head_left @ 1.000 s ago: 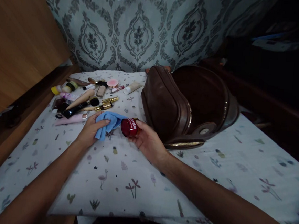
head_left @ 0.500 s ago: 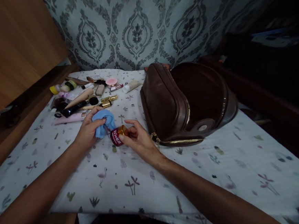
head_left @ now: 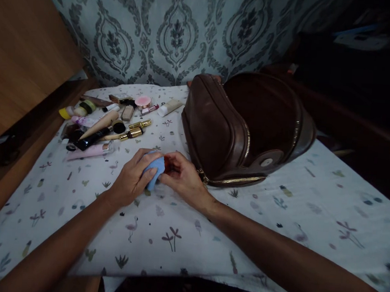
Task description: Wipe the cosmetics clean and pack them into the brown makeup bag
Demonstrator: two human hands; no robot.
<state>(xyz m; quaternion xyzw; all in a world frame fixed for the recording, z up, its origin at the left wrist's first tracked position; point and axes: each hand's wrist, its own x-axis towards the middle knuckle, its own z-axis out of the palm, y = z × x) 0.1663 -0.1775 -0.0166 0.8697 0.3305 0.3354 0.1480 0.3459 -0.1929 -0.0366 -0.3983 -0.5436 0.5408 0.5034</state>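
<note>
Cosmetics (head_left: 107,119) scattered at far left on the patterned cloth (head_left: 277,215). Left hand (head_left: 133,177) now closed around blue cloth (head_left: 155,170), pressed against small red jar (head_left: 167,165), exposed a moment ago, now nearly hidden: wiping under way. Right hand (head_left: 182,178) pinching jar. Brown bag (head_left: 240,127) open at right.

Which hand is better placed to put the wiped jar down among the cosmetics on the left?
Probably the right hand: it grips the red jar, while the left hand presses the blue cloth over it. The cosmetics pile lies across, leftward.
</note>
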